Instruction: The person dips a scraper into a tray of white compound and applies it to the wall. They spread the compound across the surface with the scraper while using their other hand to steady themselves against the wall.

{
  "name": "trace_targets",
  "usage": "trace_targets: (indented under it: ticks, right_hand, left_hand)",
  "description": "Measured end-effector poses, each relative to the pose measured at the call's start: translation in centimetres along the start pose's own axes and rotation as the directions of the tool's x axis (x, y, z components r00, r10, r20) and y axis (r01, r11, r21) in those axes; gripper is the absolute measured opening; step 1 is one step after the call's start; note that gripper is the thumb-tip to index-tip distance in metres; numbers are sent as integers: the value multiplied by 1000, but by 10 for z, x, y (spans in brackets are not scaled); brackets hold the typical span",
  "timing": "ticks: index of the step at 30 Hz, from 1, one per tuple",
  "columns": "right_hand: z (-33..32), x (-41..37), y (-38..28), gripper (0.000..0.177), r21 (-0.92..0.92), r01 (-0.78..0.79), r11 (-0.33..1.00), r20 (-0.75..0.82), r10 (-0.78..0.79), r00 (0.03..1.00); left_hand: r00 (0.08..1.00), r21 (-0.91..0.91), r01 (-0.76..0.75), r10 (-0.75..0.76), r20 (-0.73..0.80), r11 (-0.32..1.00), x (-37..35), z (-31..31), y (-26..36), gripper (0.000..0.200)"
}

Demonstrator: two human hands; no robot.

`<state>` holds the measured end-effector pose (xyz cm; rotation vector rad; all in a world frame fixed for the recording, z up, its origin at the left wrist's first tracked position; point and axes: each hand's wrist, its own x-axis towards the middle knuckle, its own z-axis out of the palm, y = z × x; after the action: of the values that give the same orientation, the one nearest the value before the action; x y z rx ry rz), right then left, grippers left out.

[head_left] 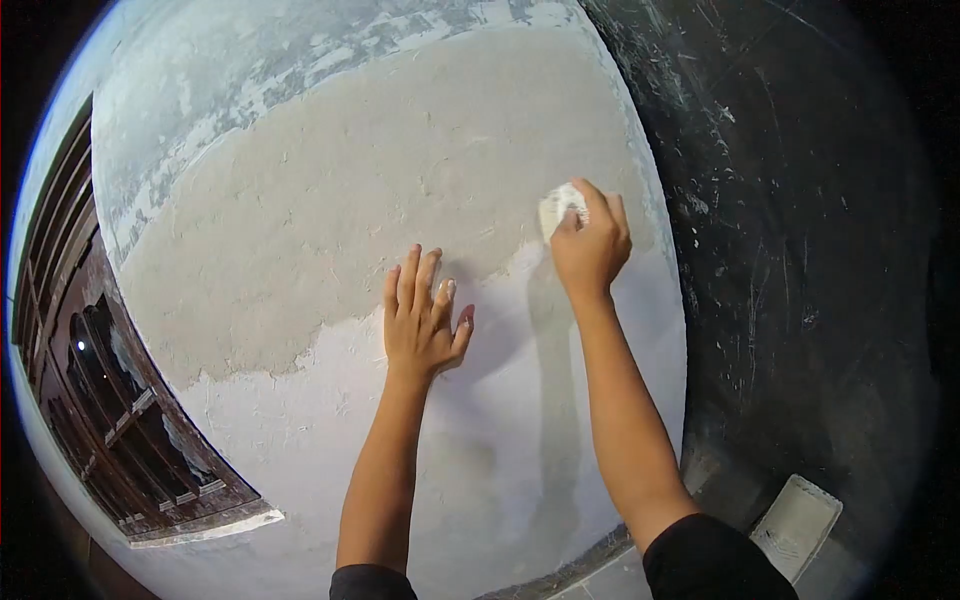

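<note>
My left hand (420, 320) lies against the wall with its fingers spread and white smears on the fingertips. It rests near the ragged edge between a beige-grey coat (330, 210) and the whiter wall surface (270, 425) below. Farther right and higher up, my right hand (592, 245) grips a small cream-and-white pad (551, 212). The pad is pressed close to the wall at the lower edge of the beige-grey patch. Its exact kind is hard to make out, since my fingers cover part of it.
At the left, a dark wooden window with bars (110, 400) is set in the wall. A dark, scuffed surface (780, 220) stands to the right, past the wall's edge. On the floor at lower right sits a pale rectangular tray (798, 520) with whitish residue.
</note>
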<state>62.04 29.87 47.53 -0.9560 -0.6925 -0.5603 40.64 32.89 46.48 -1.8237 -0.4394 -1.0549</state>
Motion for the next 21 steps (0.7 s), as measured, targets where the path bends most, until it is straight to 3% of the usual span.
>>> trace_targets:
  ticks: [2, 3, 6, 7, 11, 13, 16, 17, 18, 19, 21]
  right_hand:
    - [-2, -11, -16, 38, 201, 240, 950, 64, -258, 964]
    - [1, -20, -24, 38, 319, 271, 908, 170, -337, 926]
    - [18, -8, 15, 39, 156, 199, 968, 71, -212, 975]
    - [7, 4, 24, 37, 110, 76, 991, 34, -80, 996]
    - [5, -9, 17, 37, 307, 214, 928, 43, -238, 970]
    - [11, -20, 18, 36, 318, 246, 916, 245, -330, 912]
    - [-11, 5, 31, 37, 75, 24, 997, 23, -26, 999]
    - [-9, 3, 30, 38, 218, -16, 976, 52, 5, 999]
    - [1, -4, 27, 37, 340, 161, 926, 32, -183, 983]
    - [3, -9, 16, 37, 338, 164, 927, 34, -186, 982]
    - [4, -16, 0, 37, 362, 176, 915, 280, -287, 916]
  left_hand:
    - [999, 4, -31, 31, -19, 1000, 0, 2, -1, 60]
    - [999, 3, -26, 26, -21, 1000, 0, 3, -2, 60]
    - [999, 28, -41, 41, -10, 999, -1, 1, -2, 55]
    - [999, 37, -34, 33, 12, 999, 0, -1, 0, 53]
    - [999, 58, -36, 34, 30, 998, 1, 0, -1, 50]
    - [999, 63, -27, 25, 39, 998, 0, -1, 1, 50]
    - [997, 79, -19, 13, 71, 997, 2, -4, 3, 49]
    - [995, 81, -14, 6, 99, 997, 3, -4, 4, 49]
    - [995, 79, -13, 6, 97, 997, 2, -3, 4, 49]
    - [996, 79, -18, 11, 85, 997, 1, -2, 2, 49]
    - [997, 83, -25, 19, 72, 996, 2, 0, 1, 49]
